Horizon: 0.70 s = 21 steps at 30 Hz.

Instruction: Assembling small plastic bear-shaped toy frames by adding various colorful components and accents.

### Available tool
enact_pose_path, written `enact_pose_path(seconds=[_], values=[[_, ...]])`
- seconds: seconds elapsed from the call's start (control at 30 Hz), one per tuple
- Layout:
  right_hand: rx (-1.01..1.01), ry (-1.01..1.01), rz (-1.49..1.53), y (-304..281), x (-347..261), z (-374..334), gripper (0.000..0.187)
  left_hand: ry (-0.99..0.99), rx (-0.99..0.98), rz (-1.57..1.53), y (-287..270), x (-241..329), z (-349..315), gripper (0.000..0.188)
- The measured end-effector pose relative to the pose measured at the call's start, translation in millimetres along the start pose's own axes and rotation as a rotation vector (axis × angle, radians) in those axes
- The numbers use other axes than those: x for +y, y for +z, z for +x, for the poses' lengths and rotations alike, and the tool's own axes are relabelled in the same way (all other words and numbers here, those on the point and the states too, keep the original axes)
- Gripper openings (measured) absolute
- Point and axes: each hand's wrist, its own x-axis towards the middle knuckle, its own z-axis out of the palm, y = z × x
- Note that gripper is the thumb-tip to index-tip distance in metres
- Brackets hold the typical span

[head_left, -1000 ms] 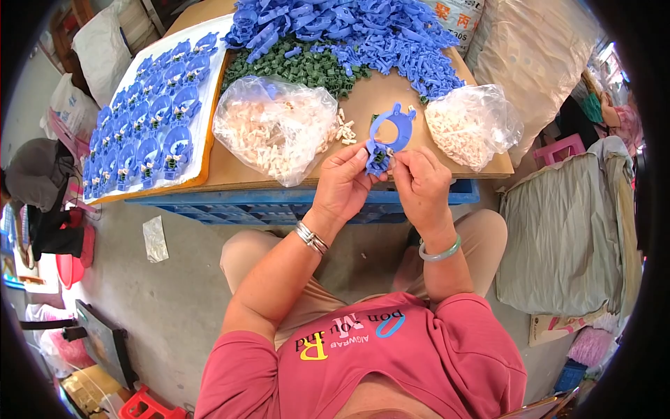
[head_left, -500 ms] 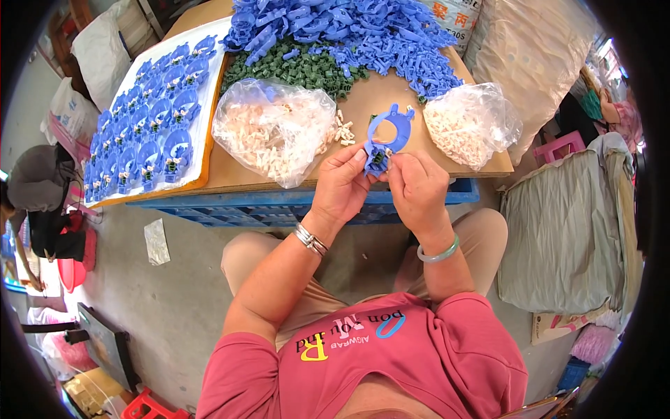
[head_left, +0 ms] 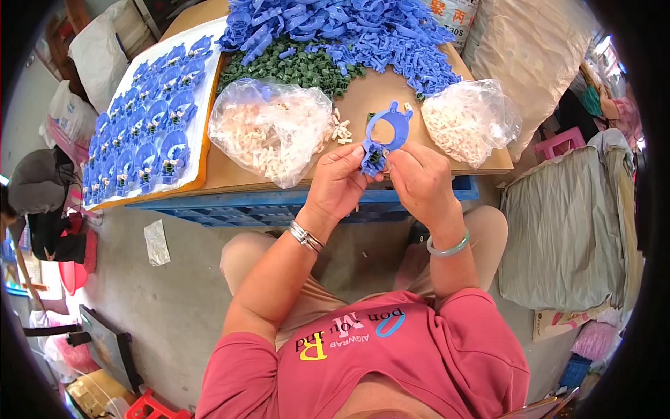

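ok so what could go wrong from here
The blue ring-shaped piece is pinched by the left hand, with the right hand at its lower end; it might slip.

The larger clear bag reaches the cardboard's near edge, so a bumped forearm could spill its cream pieces.

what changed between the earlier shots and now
Only a little: the right hand has shifted, its wrist and the pale green bangle swinging slightly right and away from the body. Nothing was visibly taken up or let go. The left hand still holds the blue ring-shaped piece, with the right fingertips still at its lower end. Both filled plastic bags stayed put.
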Motion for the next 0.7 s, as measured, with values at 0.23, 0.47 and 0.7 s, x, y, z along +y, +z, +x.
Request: enact_pose_path(seconds=[0.23, 0.47, 0.7], values=[[-0.077, -0.070, -0.054, -5.4, 3.2, 3.9, 0.014, -0.026, -0.015, 0.040, -1.9, 2.5, 1.3, 0.026], [-0.044, -0.045, -0.094, 0.8, 5.6, 2.1, 0.011, 0.053, 0.024, 0.089, 0.8, -1.3, -0.1, 0.025], [0.214, 0.067, 0.172, 13.1, 5.6, -0.1, 0.016, 0.037, -0.028, -0.044, 0.9, 1.3, 0.2, 0.027]])
